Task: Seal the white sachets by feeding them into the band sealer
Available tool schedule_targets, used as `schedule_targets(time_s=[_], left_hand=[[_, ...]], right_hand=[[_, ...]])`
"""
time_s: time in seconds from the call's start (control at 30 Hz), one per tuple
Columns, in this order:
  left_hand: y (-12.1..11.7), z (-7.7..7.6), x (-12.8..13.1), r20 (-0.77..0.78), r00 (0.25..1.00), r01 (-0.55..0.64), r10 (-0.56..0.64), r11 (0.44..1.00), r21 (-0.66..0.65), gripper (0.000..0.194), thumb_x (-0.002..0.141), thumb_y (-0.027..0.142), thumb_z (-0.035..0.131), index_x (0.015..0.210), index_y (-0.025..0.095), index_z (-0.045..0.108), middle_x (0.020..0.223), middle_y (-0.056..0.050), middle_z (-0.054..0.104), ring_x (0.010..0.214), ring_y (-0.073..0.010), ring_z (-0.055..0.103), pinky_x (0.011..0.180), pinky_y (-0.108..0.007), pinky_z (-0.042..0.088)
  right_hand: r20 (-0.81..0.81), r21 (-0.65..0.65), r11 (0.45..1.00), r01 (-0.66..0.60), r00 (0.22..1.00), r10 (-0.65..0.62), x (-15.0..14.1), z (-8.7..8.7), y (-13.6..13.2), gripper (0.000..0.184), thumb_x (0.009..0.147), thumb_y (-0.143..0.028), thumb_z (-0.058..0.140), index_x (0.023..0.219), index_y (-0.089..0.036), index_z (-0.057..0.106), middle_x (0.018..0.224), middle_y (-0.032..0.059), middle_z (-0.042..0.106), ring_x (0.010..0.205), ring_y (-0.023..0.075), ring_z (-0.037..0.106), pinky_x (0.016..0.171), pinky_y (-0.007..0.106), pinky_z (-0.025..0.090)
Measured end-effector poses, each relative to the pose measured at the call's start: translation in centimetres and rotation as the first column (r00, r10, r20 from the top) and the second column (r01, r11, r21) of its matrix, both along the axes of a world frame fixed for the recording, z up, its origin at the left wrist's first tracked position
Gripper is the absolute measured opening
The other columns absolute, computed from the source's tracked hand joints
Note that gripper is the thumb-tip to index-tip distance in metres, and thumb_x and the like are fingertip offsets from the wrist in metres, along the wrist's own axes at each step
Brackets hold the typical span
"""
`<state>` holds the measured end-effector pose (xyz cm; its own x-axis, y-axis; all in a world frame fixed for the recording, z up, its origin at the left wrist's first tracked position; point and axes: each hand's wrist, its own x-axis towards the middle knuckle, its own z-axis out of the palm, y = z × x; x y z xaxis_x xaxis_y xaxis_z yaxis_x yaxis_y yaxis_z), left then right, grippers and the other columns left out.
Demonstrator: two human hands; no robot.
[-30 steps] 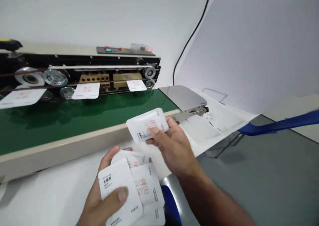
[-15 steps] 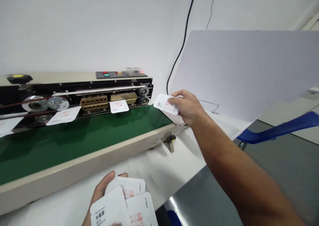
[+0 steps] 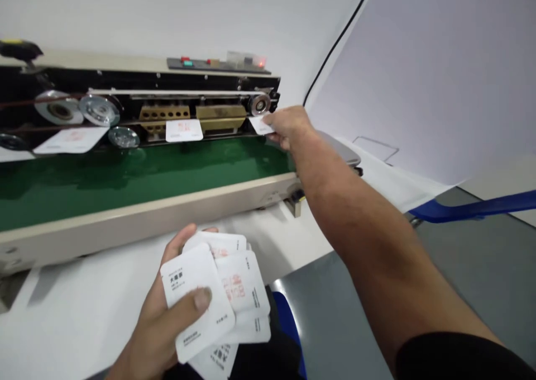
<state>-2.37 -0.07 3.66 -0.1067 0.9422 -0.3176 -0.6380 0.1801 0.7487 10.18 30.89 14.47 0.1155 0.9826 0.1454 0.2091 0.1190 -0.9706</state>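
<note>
My left hand [image 3: 167, 324] is low in front of me, closed around a fanned stack of several white sachets [image 3: 218, 296] with red and black print, thumb on the top one. My right hand [image 3: 288, 126] reaches forward to the right end of the sealing machine [image 3: 138, 95]. It pinches a single white sachet [image 3: 260, 125] and holds it at the intake by the end roller [image 3: 259, 104]. Two more sachets [image 3: 184, 130] ride along the sealing track above the green conveyor belt [image 3: 125, 173]; one lies further left [image 3: 71, 139].
A control panel with red and green buttons [image 3: 218, 63] tops the machine. A metal plate [image 3: 343, 151] juts out at the belt's right end. A white board [image 3: 439, 72] leans behind it, a black cable [image 3: 335, 39] runs up the wall, and a blue bar [image 3: 473, 208] crosses the grey surface at right.
My right hand carried one sachet from above the stack out to the machine's right end and now holds it at the roller. The sachets on the track have shifted left.
</note>
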Motion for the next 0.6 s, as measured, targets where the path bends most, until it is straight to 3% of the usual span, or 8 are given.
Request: schedule_targets(time_s=[0.1,0.17,0.2,0.27,0.33,0.47,0.53,0.6], left_hand=[[0.1,-0.5,-0.4,-0.009,1.0,0.003,-0.003,0.999,0.043,0.067,0.076,0.028,0.073,0.133,0.043,0.042,0.148,0.001,0.04,0.123,-0.0336,0.049,0.084,-0.035,0.054],[0.3,-0.7,-0.5,0.004,1.0,-0.015,0.014,0.999,0.041,0.066,0.075,0.026,0.073,0.132,0.041,0.044,0.148,-0.001,0.041,0.119,-0.0327,0.052,0.082,-0.035,0.054],[0.4,-0.7,-0.5,0.018,1.0,-0.017,0.017,0.999,0.038,0.067,0.075,0.026,0.074,0.133,0.041,0.043,0.147,-0.002,0.042,0.116,-0.0324,0.054,0.08,-0.034,0.055],[0.8,-0.9,-0.5,0.057,0.998,0.003,-0.005,0.999,0.036,0.073,0.074,0.027,0.075,0.136,0.04,0.04,0.138,-0.006,0.051,0.107,-0.0314,0.06,0.072,-0.032,0.054],[1.1,-1.2,-0.2,0.065,0.997,0.042,-0.043,0.999,0.026,0.077,0.075,0.028,0.075,0.139,0.039,0.034,0.124,-0.007,0.06,0.099,-0.0294,0.064,0.067,-0.03,0.052],[1.3,-2.3,0.4,0.029,0.998,0.06,-0.062,0.996,0.07,0.074,0.081,0.046,0.069,0.142,0.036,0.028,0.115,-0.008,0.064,0.096,-0.0269,0.064,0.068,-0.029,0.05],[1.3,-2.4,0.5,0.02,0.993,0.115,-0.118,0.985,0.129,0.079,0.078,0.055,0.069,0.141,0.034,0.027,0.118,-0.01,0.062,0.088,-0.0257,0.065,0.063,-0.028,0.05],[1.2,-2.1,0.5,-0.013,0.977,0.211,-0.211,0.969,0.127,0.079,0.076,0.05,0.074,0.138,0.034,0.028,0.112,-0.009,0.064,0.074,-0.0214,0.065,0.057,-0.027,0.049]], right_hand=[[0.193,0.239,0.971,0.01,0.98,-0.058,0.3,-0.1,-4.9,0.024,0.077,-0.02,0.07,0.095,-0.011,0.057,0.113,0.0081,0.051,0.111,0.02,0.051,0.097,0.035,0.043],[0.399,0.482,0.861,-0.163,0.916,-0.05,1.1,-1.1,-10.5,0.035,0.084,-0.035,0.066,0.109,-0.013,0.055,0.121,0.0093,0.046,0.116,0.0226,0.047,0.104,0.038,0.037],[0.482,0.442,0.835,-0.329,0.872,0.088,1.5,-1.9,-13.5,0.038,0.086,-0.04,0.064,0.113,-0.016,0.054,0.12,0.0093,0.048,0.116,0.0239,0.047,0.104,0.039,0.038],[0.598,0.184,0.733,-0.655,0.666,0.445,2.2,-4.2,-19.0,0.064,0.077,-0.05,0.072,0.127,-0.019,0.046,0.128,0.012,0.044,0.122,0.0293,0.042,0.104,0.044,0.041],[0.554,0.01,0.679,-0.734,0.569,0.607,2.5,-6.6,-22.5,0.081,0.07,-0.052,0.077,0.134,-0.02,0.037,0.133,0.0142,0.038,0.129,0.0329,0.032,0.106,0.048,0.04],[0.367,-0.149,0.743,-0.653,0.661,0.655,2.4,-9.0,-23.7,0.081,0.072,-0.042,0.076,0.136,-0.022,0.032,0.138,0.0136,0.03,0.129,0.0299,0.034,0.107,0.049,0.039],[0.309,-0.167,0.759,-0.629,0.698,0.646,2.4,-9.1,-23.2,0.067,0.077,-0.034,0.071,0.133,-0.022,0.037,0.135,0.0113,0.035,0.123,0.026,0.04,0.105,0.046,0.041],[0.261,-0.152,0.779,-0.608,0.736,0.625,2.3,-8.9,-22.9,0.05,0.082,-0.03,0.064,0.127,-0.023,0.043,0.129,0.0091,0.043,0.117,0.0235,0.047,0.1,0.044,0.044]])
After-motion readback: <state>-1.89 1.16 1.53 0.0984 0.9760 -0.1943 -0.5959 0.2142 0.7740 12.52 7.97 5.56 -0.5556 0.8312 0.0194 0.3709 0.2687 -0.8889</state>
